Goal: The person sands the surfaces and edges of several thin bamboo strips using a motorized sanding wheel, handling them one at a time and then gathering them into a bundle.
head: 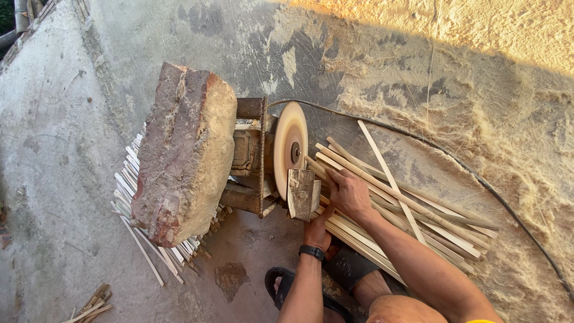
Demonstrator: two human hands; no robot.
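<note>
My right hand (350,192) rests on a loose pile of thin pale wooden sticks (418,209), fingers curled over one stick close to the round sanding disc (290,149). My left hand (318,232), with a black band on the wrist, sits just below the small wooden rest block (302,192) in front of the disc; its fingers are mostly hidden, and what they hold I cannot tell. The disc is mounted on a rusty motor frame (251,155).
A large reddish stone slab (185,155) lies on the motor frame. Beneath and left of it is a second stack of thin sticks (134,185). A black cable (478,179) runs across the sawdust-covered ground at right. My sandalled foot (281,284) is at the bottom. Wood scraps (89,305) lie at bottom left.
</note>
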